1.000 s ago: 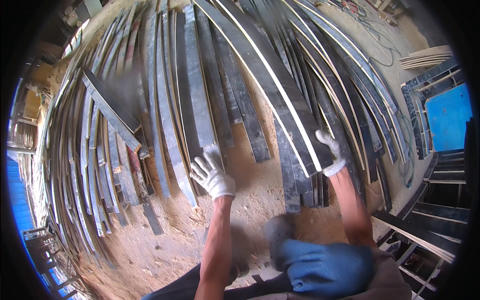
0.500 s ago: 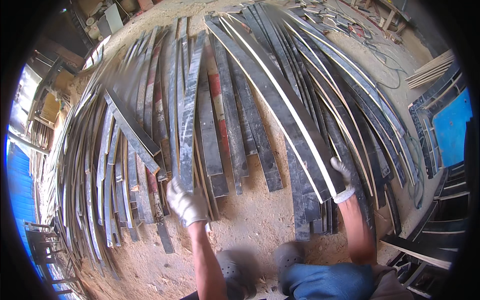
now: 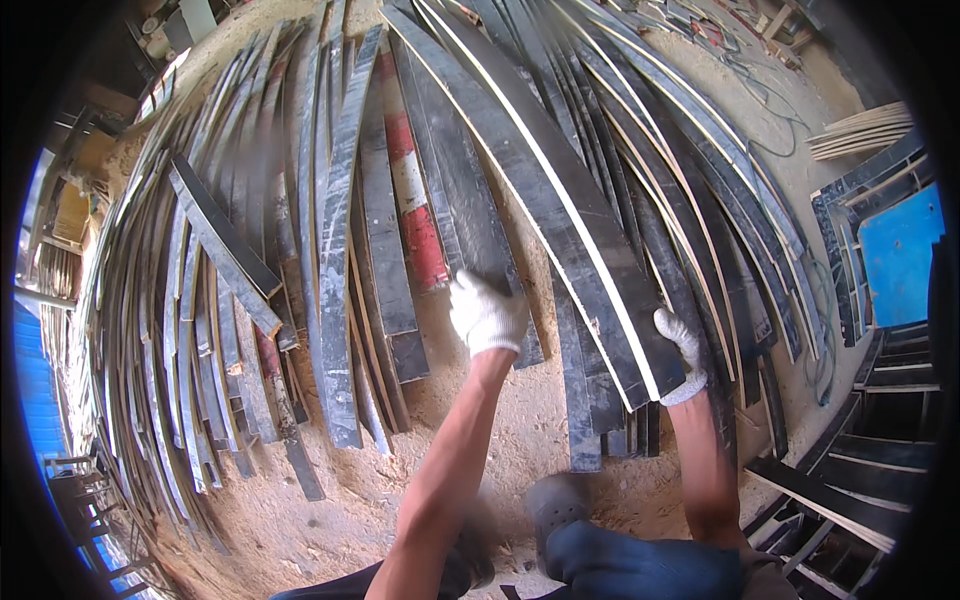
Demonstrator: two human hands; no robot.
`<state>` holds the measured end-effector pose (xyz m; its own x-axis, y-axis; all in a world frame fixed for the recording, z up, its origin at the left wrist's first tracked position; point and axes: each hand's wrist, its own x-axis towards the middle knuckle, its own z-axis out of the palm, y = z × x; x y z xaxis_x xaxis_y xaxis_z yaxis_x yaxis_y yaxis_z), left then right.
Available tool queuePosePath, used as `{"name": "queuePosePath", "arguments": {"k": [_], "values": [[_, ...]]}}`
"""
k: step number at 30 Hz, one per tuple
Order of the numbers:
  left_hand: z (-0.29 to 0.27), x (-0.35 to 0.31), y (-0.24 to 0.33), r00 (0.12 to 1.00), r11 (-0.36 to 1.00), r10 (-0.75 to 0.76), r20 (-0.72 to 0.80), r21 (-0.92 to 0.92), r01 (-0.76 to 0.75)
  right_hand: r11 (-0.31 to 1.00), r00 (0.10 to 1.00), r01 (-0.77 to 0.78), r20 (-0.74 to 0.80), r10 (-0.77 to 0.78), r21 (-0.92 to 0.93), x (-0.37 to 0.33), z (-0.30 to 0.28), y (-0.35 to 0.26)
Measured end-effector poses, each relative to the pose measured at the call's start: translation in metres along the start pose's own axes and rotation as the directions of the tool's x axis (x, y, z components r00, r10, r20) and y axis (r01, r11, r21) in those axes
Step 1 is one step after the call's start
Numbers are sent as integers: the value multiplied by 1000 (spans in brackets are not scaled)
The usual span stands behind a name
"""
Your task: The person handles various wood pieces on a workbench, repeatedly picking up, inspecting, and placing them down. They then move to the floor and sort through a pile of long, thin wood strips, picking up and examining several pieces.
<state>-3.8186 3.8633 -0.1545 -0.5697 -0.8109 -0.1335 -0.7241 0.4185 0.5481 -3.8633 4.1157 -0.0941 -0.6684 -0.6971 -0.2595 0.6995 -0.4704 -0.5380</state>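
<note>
Many long dark planks lie fanned out on sandy ground. My left hand [image 3: 487, 315], in a white glove, is curled over the near end of a narrow dark plank [image 3: 478, 225] in the middle of the fan. My right hand [image 3: 680, 350], also gloved, grips the near end of a wide black plank with a pale edge [image 3: 560, 200] that lies on top of a stack of similar planks. Both forearms reach up from the lower edge.
A red and white striped plank [image 3: 408, 190] lies left of my left hand. A short dark board [image 3: 225, 245] lies crosswise over the left planks. At right are a blue panel [image 3: 900, 255], pale stacked boards [image 3: 860, 130], cables [image 3: 790, 95] and dark frames [image 3: 850, 500].
My left hand has left the planks at the left and moved right to the narrow dark plank in the middle. My right hand has stayed on the wide black plank.
</note>
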Motion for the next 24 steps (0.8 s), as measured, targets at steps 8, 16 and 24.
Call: {"name": "queuePosePath", "arguments": {"k": [8,16,24], "values": [[23,81,-7,994,954,-107,-21,278,109,994,989,-68,137,56,85,6,16,-1],[26,111,-16,894,929,-363,264,171,327,996,1000,-29,6,28,83,4,23,16],[15,87,22,873,879,-475,115,116,463,999,998,-35,-44,35,18,2,15,17]]}}
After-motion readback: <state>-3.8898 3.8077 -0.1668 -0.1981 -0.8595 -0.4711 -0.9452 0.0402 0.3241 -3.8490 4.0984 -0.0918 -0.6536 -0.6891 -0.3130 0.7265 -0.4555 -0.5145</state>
